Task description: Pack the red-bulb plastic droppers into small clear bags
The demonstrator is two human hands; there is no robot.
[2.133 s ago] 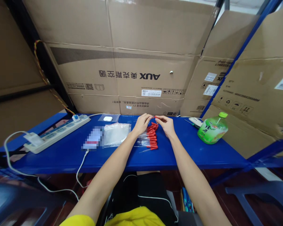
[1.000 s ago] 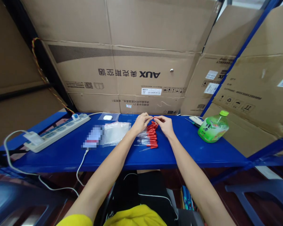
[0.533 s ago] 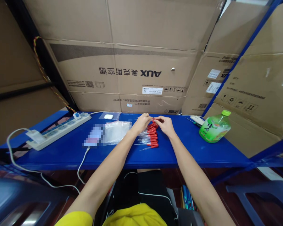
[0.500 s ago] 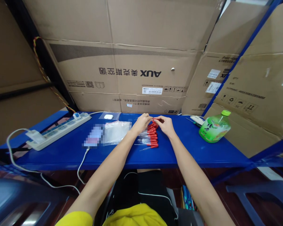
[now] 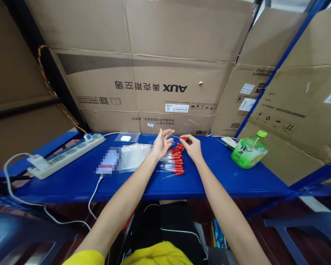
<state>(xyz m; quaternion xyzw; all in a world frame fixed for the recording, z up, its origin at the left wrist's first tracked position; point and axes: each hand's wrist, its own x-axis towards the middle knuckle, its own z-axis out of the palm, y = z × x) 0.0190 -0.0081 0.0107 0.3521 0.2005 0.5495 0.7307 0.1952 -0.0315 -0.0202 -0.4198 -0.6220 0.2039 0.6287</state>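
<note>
A row of clear droppers with red bulbs [image 5: 174,162] lies on the blue shelf [image 5: 143,180] in front of me. My left hand [image 5: 161,141] hovers over the far end of the row, palm turned up and fingers spread, holding nothing. My right hand [image 5: 191,144] is beside it, pinching a single red-bulbed dropper [image 5: 180,138] whose thin clear tip points toward my left hand.
Clear plastic bags [image 5: 135,155] and a blurred flat object [image 5: 108,162] with a white cable lie left of the droppers. A white power strip [image 5: 66,155] sits far left. A green bottle [image 5: 248,150] lies at the right. Cardboard boxes [image 5: 154,73] wall the back.
My left hand has let go and opened, its fingers now spread. My right hand still pinches the dropper, lifted slightly off the row.
</note>
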